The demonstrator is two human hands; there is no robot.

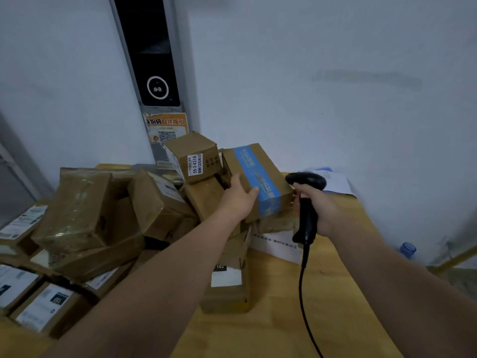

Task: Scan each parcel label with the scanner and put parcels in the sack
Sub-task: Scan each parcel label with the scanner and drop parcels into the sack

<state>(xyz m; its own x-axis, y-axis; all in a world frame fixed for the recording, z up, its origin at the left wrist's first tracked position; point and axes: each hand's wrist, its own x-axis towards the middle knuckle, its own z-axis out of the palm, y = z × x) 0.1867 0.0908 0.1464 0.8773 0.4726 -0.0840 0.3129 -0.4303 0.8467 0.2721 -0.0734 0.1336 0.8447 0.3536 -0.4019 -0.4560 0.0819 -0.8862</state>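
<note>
A brown cardboard parcel with a blue tape band (pixel 260 177) lies tilted on top of the pile of parcels. My left hand (pixel 238 197) grips its near left side, thumb over the top face. My right hand (pixel 318 205) holds a black corded barcode scanner (pixel 305 200) by the handle, its head just right of that parcel. No label shows on the parcel's visible faces. No sack is in view.
Several brown parcels (pixel 77 215) are heaped across the left of the wooden table (pixel 322 293), one with a white label (pixel 195 164). White papers (pixel 333 182) lie at the back right. A blue bottle cap (pixel 407 250) shows beyond the right edge. A grey wall terminal (pixel 154 73) stands behind.
</note>
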